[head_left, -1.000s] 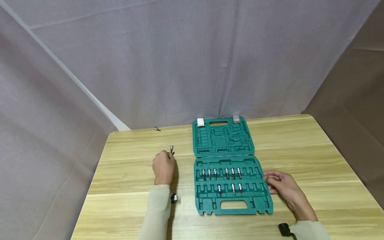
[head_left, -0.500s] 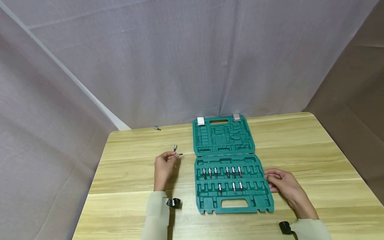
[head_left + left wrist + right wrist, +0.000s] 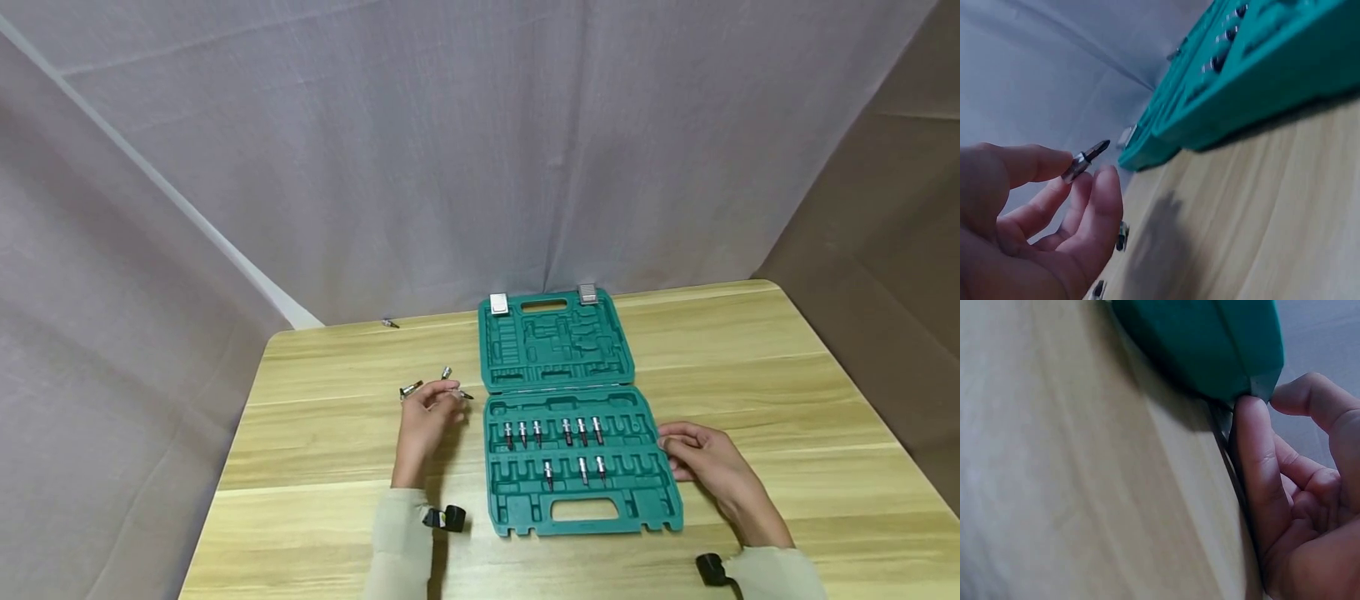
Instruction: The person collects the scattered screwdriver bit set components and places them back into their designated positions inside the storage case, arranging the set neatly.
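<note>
My left hand (image 3: pixel 422 427) pinches a small bit socket (image 3: pixel 1089 160) between thumb and fingers, above the table left of the green tool case (image 3: pixel 517 504). Its dark tip, cross-shaped in the left wrist view, points away from the fingers. Loose bit sockets lie by that hand: one bit socket (image 3: pixel 447 372) just beyond the fingers, another group (image 3: pixel 411 388) to their left. With thumb and fingers, my right hand (image 3: pixel 712 471) holds the right edge of the case's lower half. Silver bit sockets (image 3: pixel 582 432) sit in two rows of slots in that half.
The case lies open, its lid (image 3: pixel 558 342) folded back, with two metal latches (image 3: pixel 499 304) at the far edge. A further bit socket (image 3: pixel 391 322) lies near the table's back edge. Grey cloth (image 3: pixel 420 167) hangs behind the wooden table (image 3: pixel 300 467).
My left hand has lifted a bit socket and moved right toward the case, uncovering bit sockets on the table behind it. My right hand stays at the case's edge.
</note>
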`<state>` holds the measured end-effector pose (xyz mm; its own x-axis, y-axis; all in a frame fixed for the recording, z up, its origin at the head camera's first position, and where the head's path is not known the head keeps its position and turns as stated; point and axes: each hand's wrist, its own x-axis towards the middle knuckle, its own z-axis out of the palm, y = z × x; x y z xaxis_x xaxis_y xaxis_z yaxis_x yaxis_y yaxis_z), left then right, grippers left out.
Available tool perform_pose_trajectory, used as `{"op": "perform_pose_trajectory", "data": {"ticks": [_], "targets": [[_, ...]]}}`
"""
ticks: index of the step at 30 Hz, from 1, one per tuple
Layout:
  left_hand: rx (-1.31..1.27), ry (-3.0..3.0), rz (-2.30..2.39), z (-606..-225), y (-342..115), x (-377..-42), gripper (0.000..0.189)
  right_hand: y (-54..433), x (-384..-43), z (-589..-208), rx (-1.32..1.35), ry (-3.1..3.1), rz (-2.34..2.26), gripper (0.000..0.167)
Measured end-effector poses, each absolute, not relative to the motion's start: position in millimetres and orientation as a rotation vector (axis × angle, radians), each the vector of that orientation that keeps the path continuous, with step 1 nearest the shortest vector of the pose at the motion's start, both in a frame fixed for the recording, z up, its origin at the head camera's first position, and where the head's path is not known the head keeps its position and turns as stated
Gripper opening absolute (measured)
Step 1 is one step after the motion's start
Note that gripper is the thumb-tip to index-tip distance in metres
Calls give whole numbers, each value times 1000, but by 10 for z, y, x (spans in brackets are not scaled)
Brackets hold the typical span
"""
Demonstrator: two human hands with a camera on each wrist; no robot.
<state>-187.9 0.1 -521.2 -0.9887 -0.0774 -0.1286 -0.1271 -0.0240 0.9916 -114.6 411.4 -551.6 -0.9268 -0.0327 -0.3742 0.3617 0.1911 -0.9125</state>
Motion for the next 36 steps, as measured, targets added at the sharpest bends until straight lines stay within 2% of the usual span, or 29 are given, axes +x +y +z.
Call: {"op": "perform_pose_trajectory", "data": {"ticks": [8, 36], "targets": [[-217, 2085, 2278, -5139, 170, -1835, 27, 4107, -1144, -5516, 325, 2154, -1808, 43], [-93, 2203, 2080, -5110, 692, -1665, 24, 4118, -1157, -5537, 338, 2151, -1795, 43]]}}
